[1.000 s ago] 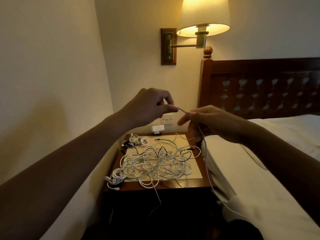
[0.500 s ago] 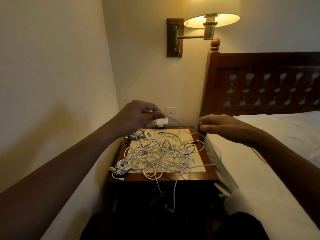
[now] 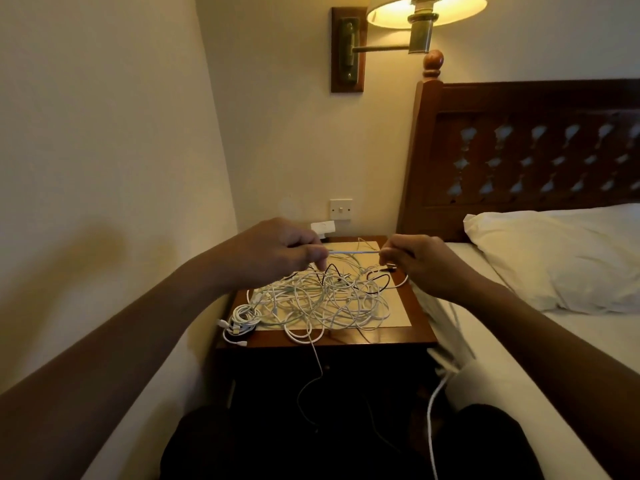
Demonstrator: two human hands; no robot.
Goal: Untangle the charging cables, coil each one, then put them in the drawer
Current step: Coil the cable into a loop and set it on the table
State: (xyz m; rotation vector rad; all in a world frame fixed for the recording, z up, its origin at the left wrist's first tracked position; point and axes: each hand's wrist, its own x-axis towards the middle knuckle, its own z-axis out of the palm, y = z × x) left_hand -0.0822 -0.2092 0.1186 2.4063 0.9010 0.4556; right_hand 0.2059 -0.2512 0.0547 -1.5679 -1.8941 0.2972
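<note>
Both hands raised above the nightstand (image 3: 414, 337), level with each other. Left hand (image 3: 277, 251): fingers curled, thumb and forefinger pinching one end of a short taut stretch of white cable (image 3: 353, 252). Right hand (image 3: 415, 263): fingers curled, pinching the other end of that stretch.

A white cord (image 3: 432, 410) hangs below the right hand, between nightstand and bed (image 3: 519, 358) (whether it is the same cable, cannot tell).

Main tangle of cables (image 3: 325, 299) lies loose on the nightstand top under the hands, mostly white, a few black strands through it. One thin strand trails over the front edge. A small coiled white bundle (image 3: 240, 320) sits at the front left corner, touching the tangle.

Nightstand front in shadow; no drawer can be made out.

Behind: white adapter (image 3: 322, 228) at the wall, switch plate (image 3: 341, 209) above it, lit wall lamp (image 3: 426, 12). Pillow (image 3: 561, 258) on the bed, against the carved headboard (image 3: 519, 109).
</note>
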